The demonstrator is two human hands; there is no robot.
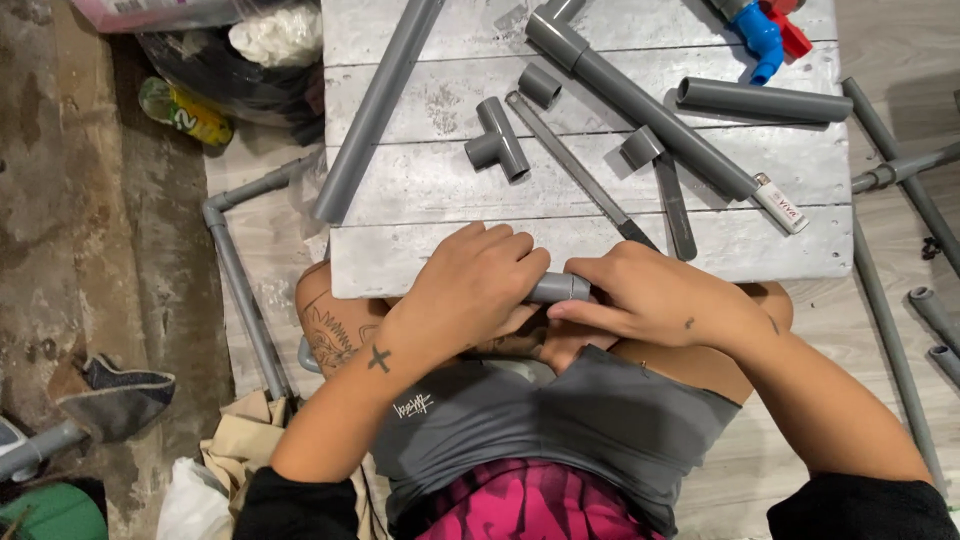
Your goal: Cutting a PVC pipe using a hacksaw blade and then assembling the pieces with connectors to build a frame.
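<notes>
Sleeves: black, pushed up to the elbows, at the near edge left and right.
Shorts: grey, with a small white printed mark on the left leg.
Cloth below the shorts: pink and black pattern, near centre.
Left hand [470, 285]: bare; small dark cross tattoo on the forearm near the wrist.
Right hand [650, 295]: bare; tiny dark marks near the wrist.
Left thigh: large line-drawn tattoo.

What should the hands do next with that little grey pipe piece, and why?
Probably lift the pipe piece up over the board. Both the left hand and right hand wrap it low at the board's near edge, so most of it is hidden and hard to check there.
</notes>
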